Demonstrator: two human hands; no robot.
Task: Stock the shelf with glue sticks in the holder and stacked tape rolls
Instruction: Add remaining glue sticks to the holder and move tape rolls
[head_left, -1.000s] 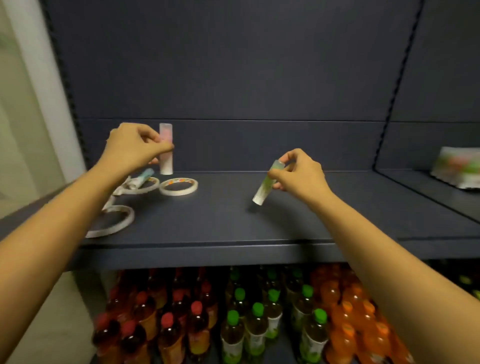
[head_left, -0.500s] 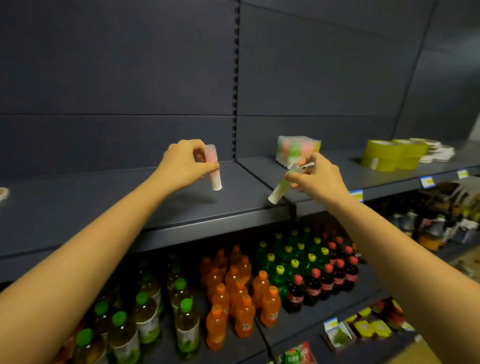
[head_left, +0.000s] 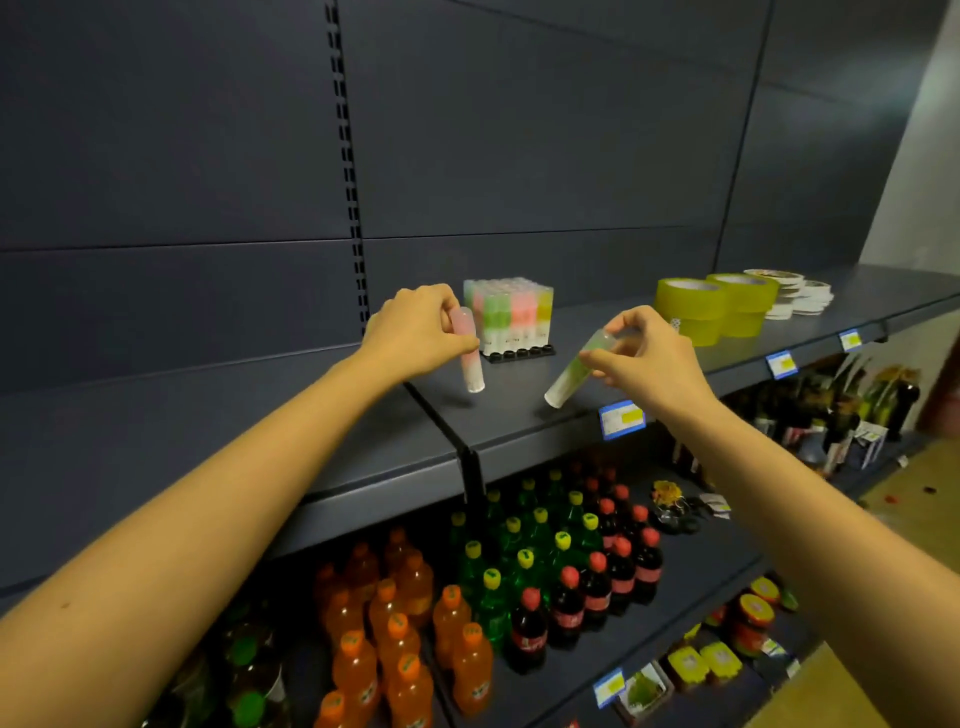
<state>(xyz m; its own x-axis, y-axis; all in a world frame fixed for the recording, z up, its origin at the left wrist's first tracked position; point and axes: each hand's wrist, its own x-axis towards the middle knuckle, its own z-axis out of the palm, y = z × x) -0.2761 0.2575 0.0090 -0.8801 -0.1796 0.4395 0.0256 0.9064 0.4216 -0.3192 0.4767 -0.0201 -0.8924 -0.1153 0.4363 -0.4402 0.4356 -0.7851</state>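
Two glue sticks held over the shelf (head_left: 519, 415)

Left grip (head_left: 415, 332) pinches a pink glue stick (head_left: 470, 358) nearly upright; right grip (head_left: 644, 358) pinches a tilted green glue stick (head_left: 569, 374). Both hang just before the filled holder (head_left: 519, 353).

Dark blue-grey back panels (head_left: 182, 130) w/ slotted upright (head_left: 347, 156). Lower shelf (head_left: 719, 553): soda bottles (head_left: 519, 571). White wall (head_left: 924, 130) upper R; tan floor (head_left: 935, 467). Dim light.
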